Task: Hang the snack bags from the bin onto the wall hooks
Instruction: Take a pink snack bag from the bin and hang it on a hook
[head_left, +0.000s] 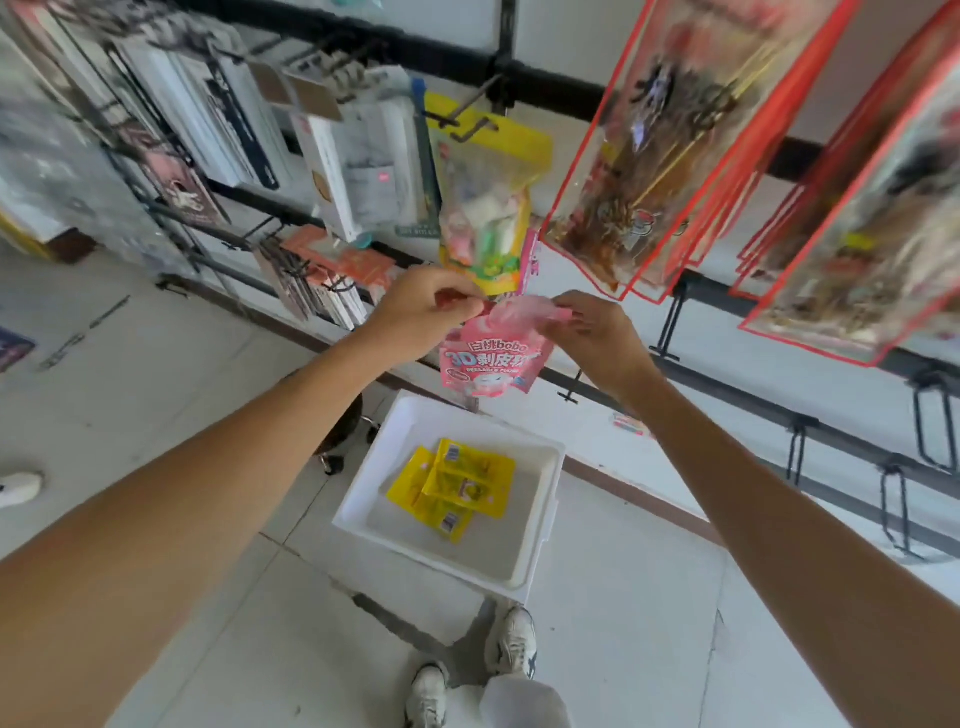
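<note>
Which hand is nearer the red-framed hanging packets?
Right. The right hand is just below the red-framed packets' lower corner; the left hand holds the pink bag's far side.

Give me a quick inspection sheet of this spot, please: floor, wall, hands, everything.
Surface: pale tiled floor; a white foam bin stands on it.
Job's things: pink snack bag held up by its top; yellow bags lie in the bin; a yellow pouch hangs on a wall hook.
Clutter: small coloured item on the floor beyond the bin, too blurred to name.
Hands: left hand and right hand each pinch the pink snack bag's top.
Cables: nothing seen.
Surroundings: red-edged packets and white boxes hang on the rack; person's shoes below.
</note>
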